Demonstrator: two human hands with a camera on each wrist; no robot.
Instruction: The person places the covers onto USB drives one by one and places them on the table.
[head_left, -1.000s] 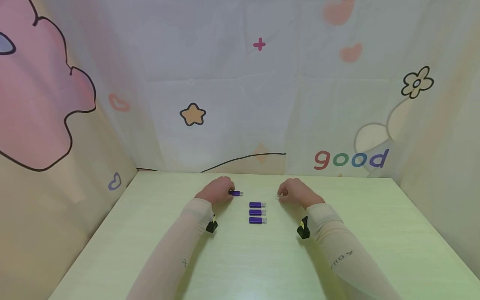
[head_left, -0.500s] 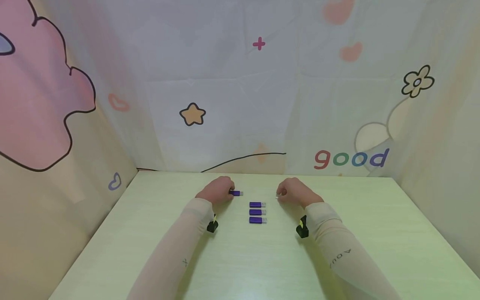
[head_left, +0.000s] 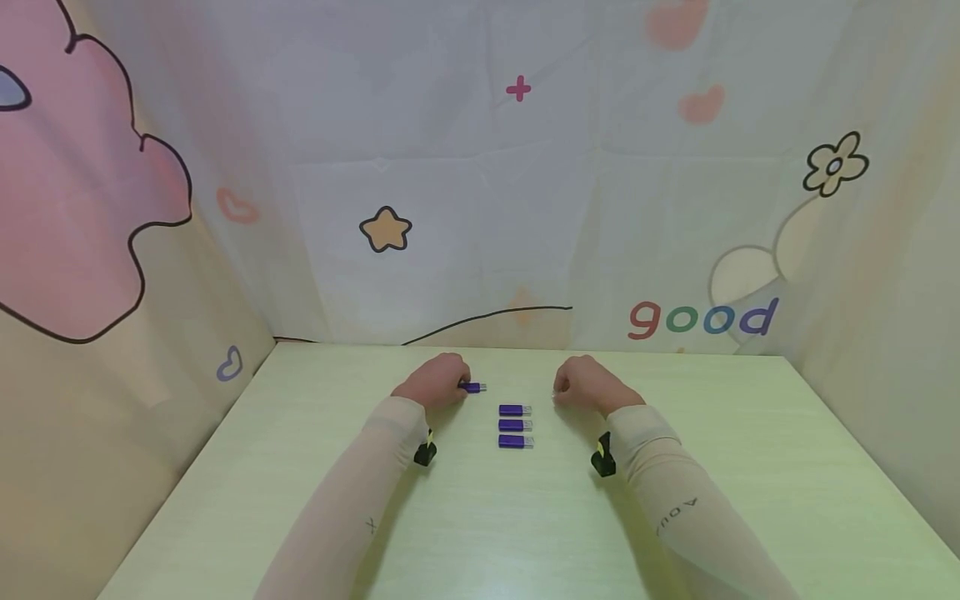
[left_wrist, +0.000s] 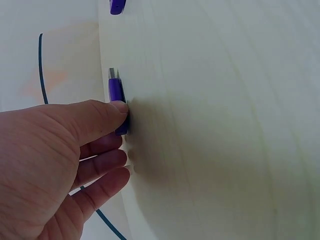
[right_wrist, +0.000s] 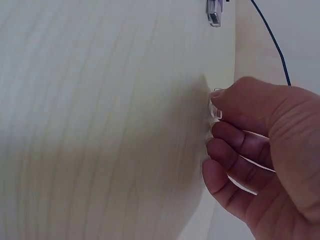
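Between thumb and fingers my left hand [head_left: 438,382] pinches a purple USB stick [left_wrist: 116,91], its bare metal plug pointing toward the right hand. My right hand [head_left: 594,385] pinches a small clear cap [right_wrist: 215,107] by its thumb and fingers; most of it is covered in the head view. A gap of table separates the two hands. Nearer the body, between them, three purple USB sticks lie in a column: the far one [head_left: 514,410], the middle one [head_left: 514,425] and the near one [head_left: 515,442]. Their clear-capped ends point right.
The pale wooden table [head_left: 480,533] reaches back to a hanging printed cloth [head_left: 480,208], which also closes off both sides. Black wrist mounts sit at the left cuff [head_left: 425,450] and the right cuff [head_left: 603,457].
Both hands stay almost in place, still holding the USB stick and the clear cap. The right wrist and forearm have shifted slightly left. The three sticks have not moved.
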